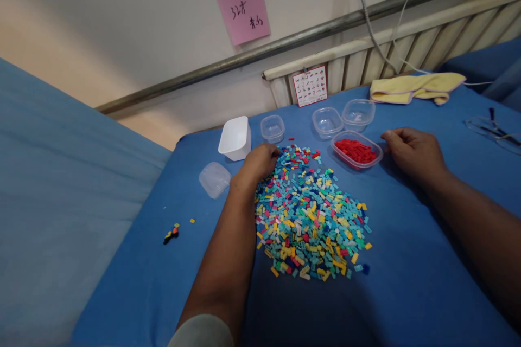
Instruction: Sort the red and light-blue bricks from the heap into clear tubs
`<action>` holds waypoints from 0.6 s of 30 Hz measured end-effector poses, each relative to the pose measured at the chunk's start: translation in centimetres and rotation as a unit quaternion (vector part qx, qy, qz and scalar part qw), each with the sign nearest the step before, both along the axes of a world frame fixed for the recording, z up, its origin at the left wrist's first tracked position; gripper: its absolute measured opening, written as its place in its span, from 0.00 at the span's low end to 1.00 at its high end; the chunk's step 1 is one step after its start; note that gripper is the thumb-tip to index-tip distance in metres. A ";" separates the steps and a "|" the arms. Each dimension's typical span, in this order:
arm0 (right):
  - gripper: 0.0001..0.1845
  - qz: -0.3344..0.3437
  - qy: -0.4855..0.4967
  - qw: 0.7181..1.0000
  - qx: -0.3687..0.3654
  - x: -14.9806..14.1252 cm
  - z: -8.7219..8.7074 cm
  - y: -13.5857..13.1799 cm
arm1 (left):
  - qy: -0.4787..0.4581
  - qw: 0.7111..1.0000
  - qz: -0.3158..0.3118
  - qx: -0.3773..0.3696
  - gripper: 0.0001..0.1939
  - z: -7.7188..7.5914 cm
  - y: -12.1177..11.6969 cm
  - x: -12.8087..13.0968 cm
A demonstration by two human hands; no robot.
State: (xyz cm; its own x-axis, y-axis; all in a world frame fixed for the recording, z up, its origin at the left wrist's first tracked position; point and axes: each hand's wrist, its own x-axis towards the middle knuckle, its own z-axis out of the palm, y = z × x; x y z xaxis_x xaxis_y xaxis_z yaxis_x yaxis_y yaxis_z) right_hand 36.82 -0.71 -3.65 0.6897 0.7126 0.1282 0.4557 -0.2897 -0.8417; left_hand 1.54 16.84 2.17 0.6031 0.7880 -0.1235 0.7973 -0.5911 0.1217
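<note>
Left hand knuckles up, fingers curled down, forearm stretched straight out toward the table's far edge. Right hand rests in a loose fist, palm down, forearm angling in from the right edge.

I see a blue-covered bench carrying a heap of small coloured bricks at centre. At 12 o'clock sit clear tubs, at 1 o'clock a tub of red bricks, at 10 o'clock a white box, at 2 o'clock a yellow cloth.

Mixed-colour brick pile mid-cloth; red-filled tub just beyond.
</note>
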 end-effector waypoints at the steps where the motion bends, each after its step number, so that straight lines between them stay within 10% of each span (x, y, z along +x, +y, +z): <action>1: 0.17 0.000 0.001 1.000 0.000 0.0 -0.1 0.0 | -0.002 1.000 -0.004 -0.001 0.21 0.0 0.0 0.0; 18: 0.18 0.004 -0.004 1.000 0.003 -0.1 0.0 0.0 | -0.009 1.000 0.018 -0.004 0.16 0.1 -0.2 0.0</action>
State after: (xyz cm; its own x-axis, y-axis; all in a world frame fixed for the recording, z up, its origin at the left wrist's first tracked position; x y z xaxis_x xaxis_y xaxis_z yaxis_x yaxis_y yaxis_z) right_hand 36.76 -0.71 -3.67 0.6828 0.7176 0.1373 0.4647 -0.2816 -0.8395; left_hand 1.57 16.61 2.29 0.5774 0.8078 -0.1183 0.8151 -0.5619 0.1408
